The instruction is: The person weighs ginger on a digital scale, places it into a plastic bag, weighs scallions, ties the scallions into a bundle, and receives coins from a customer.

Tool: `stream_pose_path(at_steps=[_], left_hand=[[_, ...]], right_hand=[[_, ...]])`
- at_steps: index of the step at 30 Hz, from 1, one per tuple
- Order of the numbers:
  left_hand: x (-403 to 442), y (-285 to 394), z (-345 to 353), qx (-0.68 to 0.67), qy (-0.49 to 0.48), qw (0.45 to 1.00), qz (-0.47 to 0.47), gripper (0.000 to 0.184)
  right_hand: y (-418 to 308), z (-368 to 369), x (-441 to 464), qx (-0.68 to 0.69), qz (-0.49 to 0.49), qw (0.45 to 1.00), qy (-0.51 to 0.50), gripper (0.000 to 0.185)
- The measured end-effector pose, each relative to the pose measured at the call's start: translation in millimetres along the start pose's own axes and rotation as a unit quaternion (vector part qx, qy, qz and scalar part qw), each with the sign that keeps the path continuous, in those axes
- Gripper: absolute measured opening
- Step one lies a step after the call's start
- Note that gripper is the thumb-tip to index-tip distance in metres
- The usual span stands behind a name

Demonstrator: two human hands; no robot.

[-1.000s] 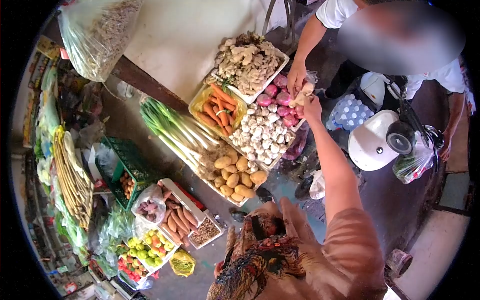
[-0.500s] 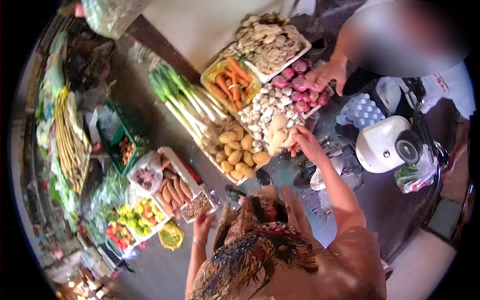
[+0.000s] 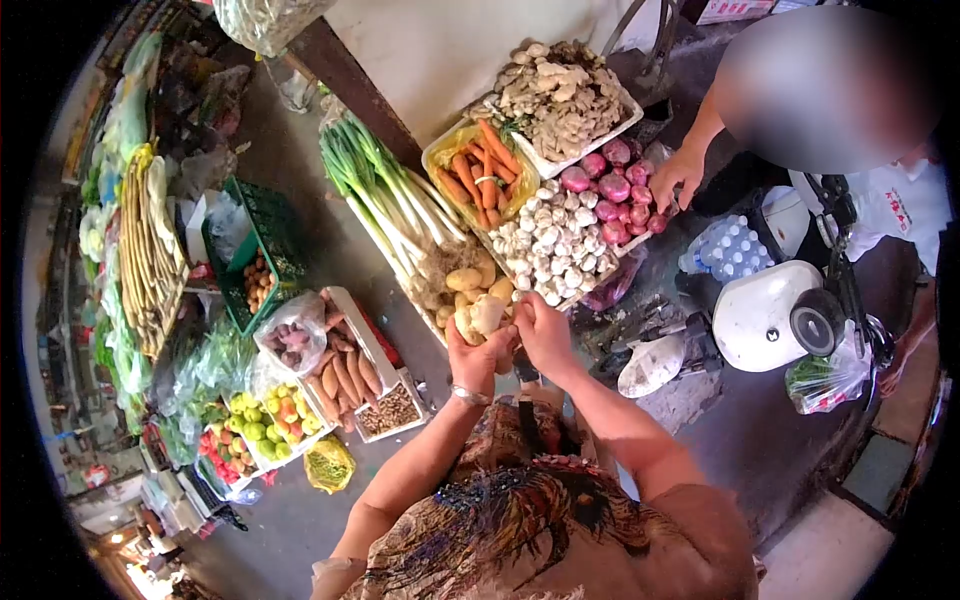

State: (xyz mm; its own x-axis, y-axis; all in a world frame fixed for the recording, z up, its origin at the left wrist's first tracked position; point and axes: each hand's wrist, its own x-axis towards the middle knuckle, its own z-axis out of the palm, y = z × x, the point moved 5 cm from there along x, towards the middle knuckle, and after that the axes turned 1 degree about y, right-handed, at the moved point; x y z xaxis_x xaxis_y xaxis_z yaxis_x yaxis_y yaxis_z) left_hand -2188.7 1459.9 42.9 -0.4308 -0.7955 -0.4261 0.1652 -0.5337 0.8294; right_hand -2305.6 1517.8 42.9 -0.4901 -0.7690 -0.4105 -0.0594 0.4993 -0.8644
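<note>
A pale, lumpy piece of ginger (image 3: 479,316) is held in front of my body, over the potatoes. My left hand (image 3: 478,358), with a bracelet at the wrist, is wrapped round it from below. My right hand (image 3: 540,338) meets it from the right, fingers pinched together at the ginger's edge; their tips are partly hidden. Potatoes (image 3: 464,279) lie just behind both hands, partly covered by them. White garlic bulbs (image 3: 555,240) fill the section beyond my right hand.
Carrots (image 3: 480,175), a ginger box (image 3: 560,95), red onions (image 3: 622,190) and leeks (image 3: 375,185) surround the potatoes. Another person's hand (image 3: 678,180) is beside the onions. A white scooter (image 3: 765,310) stands at right. Sweet potatoes (image 3: 345,375) and a green crate (image 3: 240,300) are at left.
My right hand has drawn the ginger back from above the garlic towards my body. My left hand has come up from the lower left and taken hold of it. The other person's hand has shifted off the onions.
</note>
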Motion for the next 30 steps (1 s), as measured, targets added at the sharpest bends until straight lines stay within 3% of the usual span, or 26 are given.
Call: stream_pose_path(at_steps=[2, 3, 4, 5, 6, 7, 8, 10, 11, 12, 13, 14, 15, 16, 18, 21, 23, 26, 30], left_hand=[[7, -12, -11, 0.059, 0.058, 0.994, 0.073, 0.054], [7, -15, -15, 0.073, 0.09, 0.991, 0.069, 0.055], [5, -13, -18, 0.072, 0.087, 0.991, 0.075, 0.055], [2, -14, -24, 0.047, 0.064, 0.996, 0.037, 0.056], [-1, -14, -30, 0.023, 0.042, 0.999, -0.001, 0.057], [-6, -6, -32, 0.024, 0.028, 0.999, -0.023, 0.058], [-17, 2, -34, 0.023, 0.017, 0.998, -0.048, 0.058], [-27, 4, -48, 0.021, 0.018, 0.997, -0.075, 0.055], [-30, 3, -52, -0.013, 0.023, 0.995, -0.094, 0.053], [-31, 1, -56, -0.047, 0.028, 0.992, -0.113, 0.051], [-29, -3, -62, -0.043, 0.017, 0.994, -0.104, 0.05], [-29, -2, -61, -0.043, 0.017, 0.994, -0.104, 0.05], [-31, -2, -62, -0.042, 0.03, 0.993, -0.106, 0.05], [-35, -2, -63, -0.042, 0.044, 0.992, -0.109, 0.05], [-35, 1, -62, -0.04, 0.039, 0.993, -0.105, 0.051], [-34, -5, -68, -0.043, 0.025, 0.996, -0.08, 0.052], [-36, -6, -71, -0.047, 0.036, 0.995, -0.082, 0.054], [-38, -10, -75, -0.029, 0.041, 0.995, -0.084, 0.057], [-38, -17, -70, 0.025, 0.025, 0.997, -0.062, 0.058]], right_hand=[[46, 19, 26, 0.003, -0.097, 0.982, 0.159, 0.032], [130, 49, 69, 0.043, -0.147, 0.98, 0.129, 0.036], [178, 64, 77, 0.216, 0.099, 0.97, 0.047, 0.037], [176, 50, 72, 0.17, 0.099, 0.98, -0.002, 0.035], [176, 44, 58, 0.225, 0.122, 0.966, -0.042, 0.037], [184, 39, 50, 0.27, 0.238, 0.93, -0.073, 0.035], [175, 33, 54, 0.269, 0.233, 0.931, -0.074, 0.035], [173, 34, 52, 0.311, 0.35, 0.877, -0.108, 0.027], [168, 27, 68, 0.394, 0.309, 0.862, -0.08, 0.03], [163, 25, 101, 0.378, 0.28, 0.879, -0.078, 0.039], [129, 13, 126, 0.483, 0.173, 0.855, -0.081, 0.046], [83, -6, 141, 0.496, 0.189, 0.847, -0.014, 0.056], [26, -28, 136, 0.52, 0.102, 0.847, -0.036, 0.063], [13, -37, 147, 0.548, 0.062, 0.834, -0.012, 0.07], [9, -44, 153, 0.506, 0.025, 0.862, -0.006, 0.073], [38, -30, 119, 0.331, 0.074, 0.939, -0.05, 0.072], [77, -7, 92, 0.342, 0.091, 0.925, -0.14, 0.07], [96, 18, 37, 0.337, 0.167, 0.913, -0.157, 0.06], [70, 38, -11, 0.373, 0.179, 0.878, -0.242, 0.066]])
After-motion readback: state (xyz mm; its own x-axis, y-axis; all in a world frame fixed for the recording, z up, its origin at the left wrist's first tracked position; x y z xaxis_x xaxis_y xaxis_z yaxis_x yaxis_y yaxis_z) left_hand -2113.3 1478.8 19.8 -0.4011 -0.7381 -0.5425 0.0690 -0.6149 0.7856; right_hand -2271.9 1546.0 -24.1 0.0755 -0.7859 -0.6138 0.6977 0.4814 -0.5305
